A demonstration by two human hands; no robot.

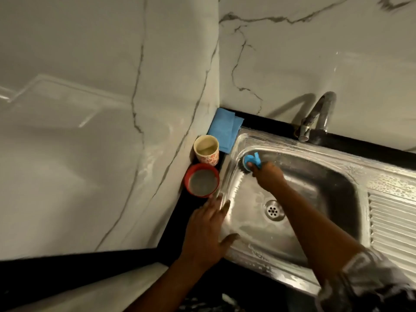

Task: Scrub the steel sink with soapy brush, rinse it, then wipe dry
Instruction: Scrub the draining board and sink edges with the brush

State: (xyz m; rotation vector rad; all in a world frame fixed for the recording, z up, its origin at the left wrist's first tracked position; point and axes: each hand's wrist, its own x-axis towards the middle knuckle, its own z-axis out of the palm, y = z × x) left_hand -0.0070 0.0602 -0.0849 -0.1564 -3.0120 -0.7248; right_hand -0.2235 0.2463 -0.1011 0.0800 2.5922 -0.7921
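— Where are we with the steel sink (254, 226)?
— Mid-scrub. Our right hand (267, 174) grips the blue brush (249, 162) in the basin corner beyond the drain (273, 210). Our left hand (207, 233) rests flat on the rim, left of the drain.
— What remains?
— Rinsing and wiping, we judge: suds film the steel, and the blue cloth (225, 134) lies folded on the counter (265, 123), far beyond the drain.

Wore a dark grey sleeve (369, 275) with a pale blotchy print on the right arm (310, 221), gathered in folds near the elbow. Showed the left forearm (157, 289) bare to the picture's edge. Had left hand (206, 233) and right hand (269, 174) bare too.
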